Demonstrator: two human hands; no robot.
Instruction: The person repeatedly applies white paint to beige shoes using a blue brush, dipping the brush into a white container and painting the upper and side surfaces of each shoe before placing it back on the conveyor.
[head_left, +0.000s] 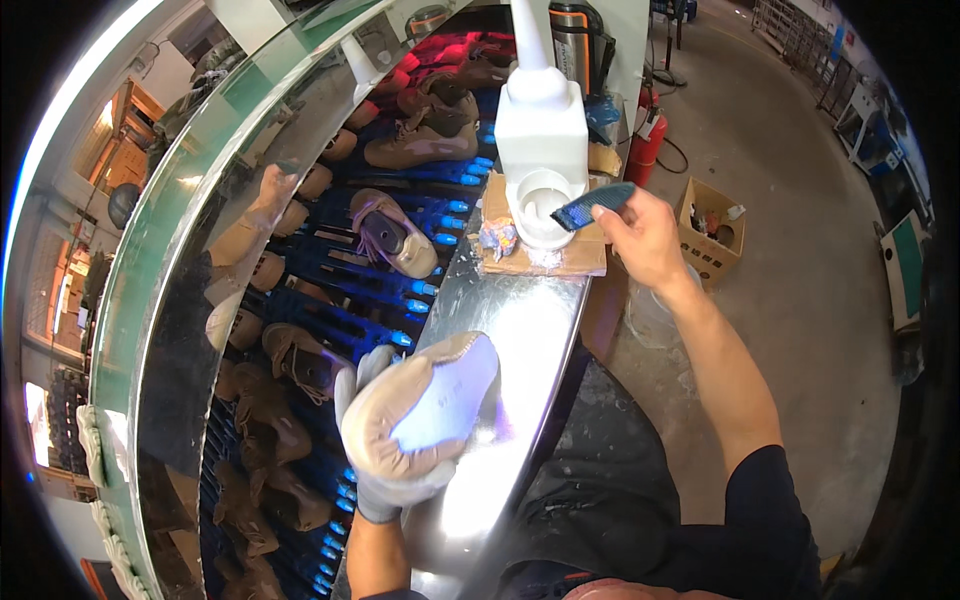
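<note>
My left hand, in a grey glove, is closed around a tan shoe upper with its underside turned up; a pale, bluish-lit patch covers the middle of the sole. It is held above the shiny metal ledge. In my bare right hand a dark, flat brush is pinched between thumb and fingers. Its bristle end is over the round opening of a white plastic dispenser pot, which stands on a piece of cardboard. Whether the bristles touch the pot's rim I cannot tell.
Left of the ledge, a rack with blue-tipped bars carries several brown shoe uppers. A curved glass panel runs beyond it. A crumpled wrapper lies by the pot. To the right are a cardboard box and a red fire extinguisher.
</note>
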